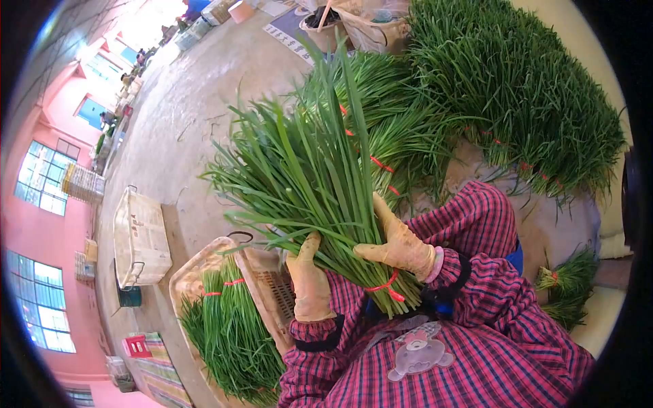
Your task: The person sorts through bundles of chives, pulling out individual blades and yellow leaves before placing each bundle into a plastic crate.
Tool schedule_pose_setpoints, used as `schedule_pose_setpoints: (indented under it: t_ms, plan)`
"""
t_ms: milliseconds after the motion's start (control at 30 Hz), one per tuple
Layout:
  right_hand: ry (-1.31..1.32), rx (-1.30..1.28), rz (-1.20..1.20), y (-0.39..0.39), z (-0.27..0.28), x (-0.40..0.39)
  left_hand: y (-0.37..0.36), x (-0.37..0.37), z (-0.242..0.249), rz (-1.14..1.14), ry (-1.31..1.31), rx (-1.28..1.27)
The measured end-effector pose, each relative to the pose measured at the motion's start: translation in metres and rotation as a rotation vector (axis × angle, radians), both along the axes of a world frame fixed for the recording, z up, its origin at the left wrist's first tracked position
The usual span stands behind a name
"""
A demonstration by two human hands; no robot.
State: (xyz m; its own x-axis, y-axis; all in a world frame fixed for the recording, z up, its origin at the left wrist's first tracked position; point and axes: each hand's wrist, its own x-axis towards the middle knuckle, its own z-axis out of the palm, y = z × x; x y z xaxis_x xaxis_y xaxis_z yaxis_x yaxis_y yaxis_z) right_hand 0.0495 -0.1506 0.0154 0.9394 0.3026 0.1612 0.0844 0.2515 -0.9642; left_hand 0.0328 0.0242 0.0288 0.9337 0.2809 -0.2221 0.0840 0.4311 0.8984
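Observation:
A large bunch of garlic chives is held in front of my lap, its leaves fanning up and to the left. A red tie circles its pale stems near the cut ends. My right hand, in a cream glove, grips the stems from the right, thumb across the front. My left hand, gloved alike, holds the lower left side with its thumb up against the leaves; its other fingers are hidden. Beside my left forearm, a plastic crate holds tied chive bunches.
Large piles of tied chives lie ahead and to the right. A small bunch rests at far right. Another white crate stands on the concrete floor at left. Baskets stand at the top. People are far off.

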Motion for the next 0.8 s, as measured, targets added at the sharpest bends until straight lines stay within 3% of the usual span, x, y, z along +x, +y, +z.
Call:
schedule_pose_setpoints:
  t_ms: [167,233,333,400,467,600,800]
  plan:
    - [0.079,-0.039,-0.043,-0.004,0.006,0.012,-0.019,-0.012,0.002,0.004,-0.06,0.086]
    - [0.153,0.028,-0.065,-0.009,0.007,0.016,-0.027,-0.015,0.007,-0.046,-0.053,0.314]
    - [0.395,0.155,-0.157,-0.017,0.022,0.018,-0.023,-0.015,0.008,0.038,-0.038,0.142]
    - [0.413,0.201,-0.191,-0.022,0.006,0.022,-0.016,-0.017,0.002,0.04,-0.017,0.126]
    - [0.404,0.258,-0.228,-0.022,-0.004,0.023,-0.015,-0.02,0.003,0.135,0.045,-0.051]
    - [0.435,0.11,-0.286,-0.019,0.004,0.019,-0.001,-0.019,-0.019,0.096,0.049,-0.102]
    - [0.339,0.185,-0.281,-0.014,-0.009,0.021,-0.004,-0.023,-0.007,0.074,0.03,-0.075]
